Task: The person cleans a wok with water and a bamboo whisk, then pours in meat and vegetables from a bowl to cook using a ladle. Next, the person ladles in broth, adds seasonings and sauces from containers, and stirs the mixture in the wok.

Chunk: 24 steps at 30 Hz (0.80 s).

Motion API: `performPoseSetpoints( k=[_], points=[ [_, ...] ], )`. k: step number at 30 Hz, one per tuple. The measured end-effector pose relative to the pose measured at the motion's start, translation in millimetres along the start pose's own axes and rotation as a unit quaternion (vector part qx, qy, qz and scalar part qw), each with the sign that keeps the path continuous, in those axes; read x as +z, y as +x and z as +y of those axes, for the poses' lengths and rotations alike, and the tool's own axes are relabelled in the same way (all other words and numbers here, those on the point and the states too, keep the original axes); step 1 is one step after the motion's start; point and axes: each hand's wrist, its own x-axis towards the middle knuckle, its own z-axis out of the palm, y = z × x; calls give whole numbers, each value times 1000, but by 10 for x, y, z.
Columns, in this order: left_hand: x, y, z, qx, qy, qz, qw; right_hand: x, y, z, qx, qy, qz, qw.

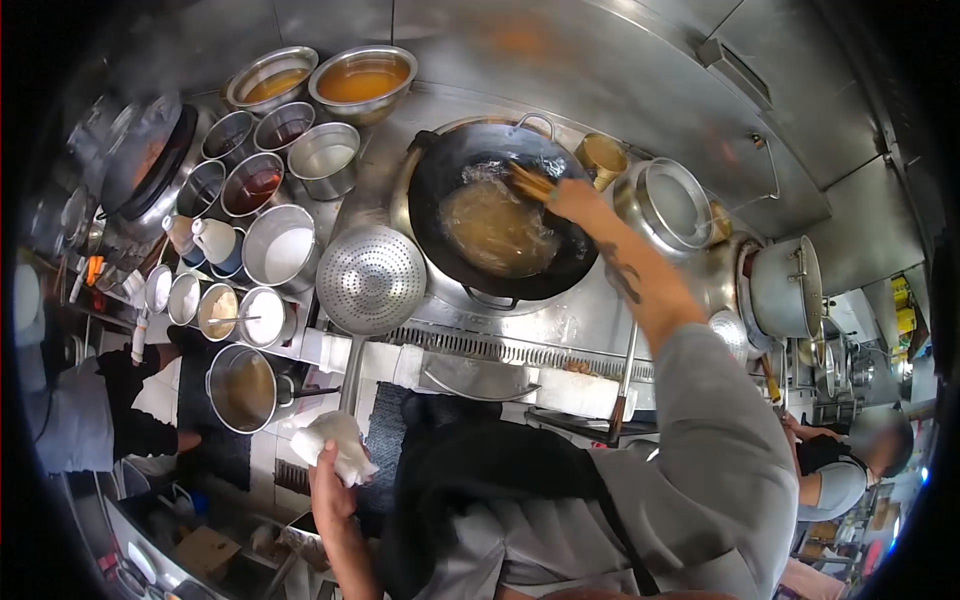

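A black wok point(430, 190) sits on the stove with cloudy brownish water point(500, 228) in it. My right hand point(577, 200) is closed around a bamboo wok brush point(530, 182), its bristle end over the water on the wok's far side. Low at the left, my left hand point(330, 487) grips a bunched white cloth point(335, 445). A perforated metal skimmer point(370, 280) lies left of the wok. Its handle point(353, 375) runs down toward the cloth; whether the cloth wraps the handle's end I cannot tell.
Metal pots and bowls of liquids and seasonings, including one of white liquid point(282, 255), crowd the left. A long-handled pot point(242, 388) stands below them. Right of the wok are a metal basin point(675, 205) and a tall pot point(785, 288). Other people point(845, 460) stand at both sides.
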Motion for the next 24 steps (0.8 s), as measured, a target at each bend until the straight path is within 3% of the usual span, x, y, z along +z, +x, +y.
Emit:
performPoseSetpoints(
  k=[1,2,3,7,9,11,14,17,20,21,24],
  points=[
    [14,-24,-7,-8,2,-7,1000,162,222,-112,-29,46,-12,998],
    [33,-34,-26,-17,2,-14,1000,15,84,-601,40,117,4,992],
    [40,-47,-51,-29,3,-22,999,65,37,-832,30,134,-10,990],
    [48,-36,-137,-11,-13,7,1000,89,-601,-1239,-30,66,-50,996],
    [42,-86,-101,-7,-50,37,998,-73,-1049,-1079,-77,31,-109,991],
    [0,-60,-59,6,-63,26,998,-165,-1158,-761,-62,-18,-143,988],
    [50,-67,7,35,-58,14,998,-134,-696,-414,-39,-81,-97,991],
    [113,-44,6,45,-49,-20,998,114,-414,-376,20,-47,-70,996],
    [132,53,32,31,-75,-41,996,185,-1014,-256,-44,-86,-65,993],
    [123,43,46,22,-84,-40,995,20,-1073,-150,-90,-109,-153,978],
    [200,104,81,21,-76,-50,996,-160,-740,298,70,-102,-76,989]
  ],
)
